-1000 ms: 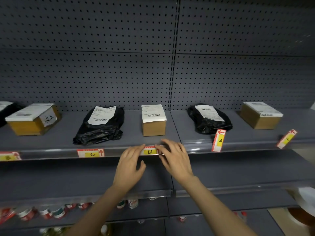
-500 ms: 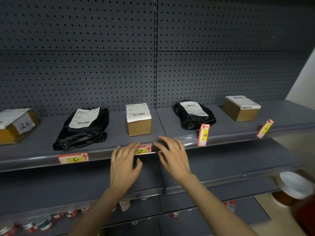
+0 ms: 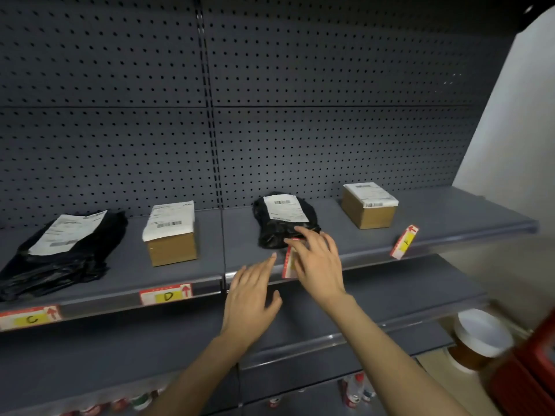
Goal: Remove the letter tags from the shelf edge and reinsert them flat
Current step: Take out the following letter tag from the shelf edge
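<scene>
The letter tags sit in the grey shelf edge [image 3: 99, 304]. Tag C [image 3: 30, 318] and tag D [image 3: 166, 294] lie flat in the rail. Tag E [image 3: 289, 264] stands upright out of the rail and is mostly hidden behind my right hand [image 3: 318, 262], whose spread fingers rest on its top and front. Whether the fingers pinch it is unclear. My left hand [image 3: 249, 298] hovers just left of tag E with fingers apart and nothing in it. Tag F [image 3: 404, 241] sticks out tilted further right.
On the shelf stand two black parcels [image 3: 285, 220] [image 3: 63, 250] and two cardboard boxes [image 3: 171, 235] [image 3: 369, 205], all with white labels. A pegboard wall rises behind. Small bottles [image 3: 354, 388] line the lowest shelf. A white-lidded jar [image 3: 480, 334] sits at lower right.
Both hands have left tag D, now flat in the rail, and moved right to tag E. The view has swung right as well.
</scene>
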A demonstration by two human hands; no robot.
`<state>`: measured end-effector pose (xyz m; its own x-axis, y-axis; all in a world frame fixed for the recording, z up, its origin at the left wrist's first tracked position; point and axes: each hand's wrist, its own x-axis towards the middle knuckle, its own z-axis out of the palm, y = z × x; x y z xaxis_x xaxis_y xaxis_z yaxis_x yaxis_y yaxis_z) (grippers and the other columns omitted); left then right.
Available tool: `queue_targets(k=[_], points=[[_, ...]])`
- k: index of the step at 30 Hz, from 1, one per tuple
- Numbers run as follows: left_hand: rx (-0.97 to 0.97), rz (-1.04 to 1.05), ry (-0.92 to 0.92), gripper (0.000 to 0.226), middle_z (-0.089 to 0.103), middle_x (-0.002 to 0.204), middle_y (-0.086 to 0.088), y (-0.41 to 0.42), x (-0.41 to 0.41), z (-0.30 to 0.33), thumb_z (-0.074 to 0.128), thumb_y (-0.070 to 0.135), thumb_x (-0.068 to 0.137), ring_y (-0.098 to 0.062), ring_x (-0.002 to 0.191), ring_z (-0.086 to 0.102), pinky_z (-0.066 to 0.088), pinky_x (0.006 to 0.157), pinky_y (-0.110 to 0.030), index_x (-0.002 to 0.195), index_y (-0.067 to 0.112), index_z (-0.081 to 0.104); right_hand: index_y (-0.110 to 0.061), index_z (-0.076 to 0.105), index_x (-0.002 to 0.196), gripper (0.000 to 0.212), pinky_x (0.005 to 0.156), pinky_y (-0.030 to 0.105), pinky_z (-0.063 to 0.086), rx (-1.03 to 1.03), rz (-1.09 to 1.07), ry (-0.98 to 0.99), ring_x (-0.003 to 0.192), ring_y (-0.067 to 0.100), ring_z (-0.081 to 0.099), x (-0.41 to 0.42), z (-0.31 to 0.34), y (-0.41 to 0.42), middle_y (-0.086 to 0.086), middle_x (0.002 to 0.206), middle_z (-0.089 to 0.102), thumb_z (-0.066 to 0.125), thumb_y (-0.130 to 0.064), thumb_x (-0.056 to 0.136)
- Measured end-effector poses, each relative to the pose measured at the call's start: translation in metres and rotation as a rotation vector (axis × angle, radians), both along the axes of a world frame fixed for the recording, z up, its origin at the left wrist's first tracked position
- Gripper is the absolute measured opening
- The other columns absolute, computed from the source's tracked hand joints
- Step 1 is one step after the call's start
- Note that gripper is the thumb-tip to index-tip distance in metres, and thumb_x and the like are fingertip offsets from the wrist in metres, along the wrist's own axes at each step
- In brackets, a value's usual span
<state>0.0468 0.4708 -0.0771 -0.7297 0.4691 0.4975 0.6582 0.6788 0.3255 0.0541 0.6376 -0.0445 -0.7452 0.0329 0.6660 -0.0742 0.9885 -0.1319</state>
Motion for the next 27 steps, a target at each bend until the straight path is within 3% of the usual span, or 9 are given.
queue_targets(k=[4, 7, 14, 21, 27], points=[[0.04, 0.035, -0.026, 0.07, 0.055, 0.132, -0.002, 0.039, 0.009, -0.006, 0.057, 0.025, 0.08, -0.02, 0.123, 0.048, 0.03, 0.113, -0.038, 0.143, 0.023, 0.027, -0.02, 0.066, 0.101, 0.019, 0.084, 0.034, 0.038, -0.059, 0.021, -0.04, 0.091, 0.024, 0.059, 0.006, 0.004, 0.046, 0.002, 0.099, 0.062, 0.062, -0.017, 0.083], [0.074, 0.109, -0.014, 0.07, 0.057, 0.129, -0.002, 0.057, 0.01, -0.012, 0.06, 0.024, 0.08, -0.02, 0.121, 0.05, 0.032, 0.11, -0.037, 0.142, 0.023, 0.029, -0.019, 0.068, 0.095, 0.011, 0.079, 0.034, 0.041, -0.108, 0.087, -0.116, 0.088, 0.024, 0.059, 0.009, 0.0, 0.074, 0.002, 0.09, 0.064, 0.061, -0.018, 0.086], [0.055, 0.25, -0.017, 0.067, 0.052, 0.137, -0.002, 0.067, 0.019, -0.021, 0.057, 0.026, 0.081, -0.015, 0.129, 0.043, 0.013, 0.116, -0.032, 0.141, 0.023, 0.029, -0.024, 0.067, 0.092, 0.01, 0.081, 0.029, 0.034, -0.168, 0.194, -0.195, 0.087, 0.02, 0.059, 0.009, -0.015, 0.092, -0.003, 0.09, 0.07, 0.061, -0.019, 0.086], [-0.044, 0.256, -0.01, 0.064, 0.052, 0.136, -0.003, 0.051, 0.018, -0.009, 0.055, 0.028, 0.082, -0.015, 0.13, 0.043, 0.011, 0.118, -0.034, 0.141, 0.021, 0.03, -0.023, 0.069, 0.094, 0.011, 0.08, 0.028, 0.034, -0.278, 0.197, -0.205, 0.089, 0.018, 0.059, 0.003, -0.019, 0.076, -0.003, 0.093, 0.069, 0.06, -0.019, 0.087], [-0.077, 0.207, 0.035, 0.065, 0.051, 0.138, -0.002, 0.055, 0.016, -0.01, 0.052, 0.029, 0.083, -0.012, 0.132, 0.04, 0.01, 0.12, -0.037, 0.142, 0.024, 0.025, -0.026, 0.068, 0.101, 0.016, 0.084, 0.033, 0.041, -0.115, 0.172, -0.089, 0.093, 0.019, 0.058, 0.013, -0.026, 0.087, -0.002, 0.102, 0.063, 0.063, -0.024, 0.086]])
